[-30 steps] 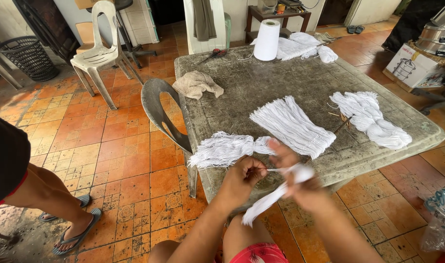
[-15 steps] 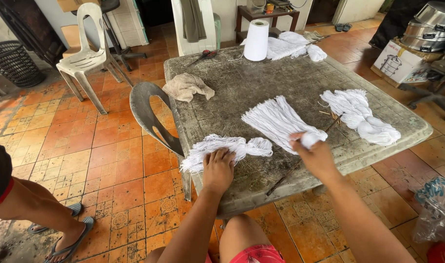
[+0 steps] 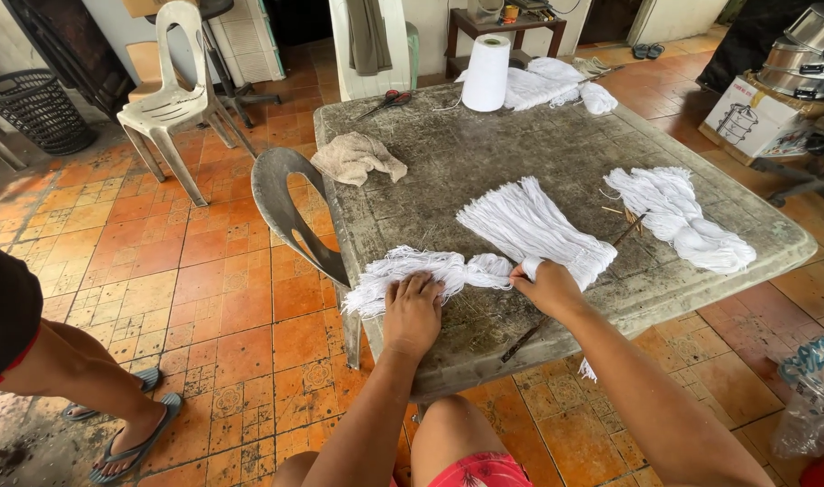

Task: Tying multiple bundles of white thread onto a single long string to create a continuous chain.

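Both hands have come down onto the tabletop since a moment ago, when they were raised over the near edge working a white strip between them; now the left hand (image 3: pixel 413 311) lies flat, fingers together, pressing on the tied bundle of white threads (image 3: pixel 430 271) at the near edge of the grey table (image 3: pixel 484 162); the right hand (image 3: pixel 549 284) is closed around the end of the flat sheaf of white threads (image 3: pixel 533 225), just beside the bundle's knotted head, though I cannot tell how tightly it pinches; a third heap of white threads (image 3: pixel 682 216) lies well apart to the right; farther off stand a white spool (image 3: pixel 486 72), scissors (image 3: pixel 386 101) and a beige rag (image 3: pixel 358 158); a grey chair (image 3: pixel 290 212) leans at the table's left side; another person's leg (image 3: pixel 87 379) in a blue sandal stands on the orange tiles.
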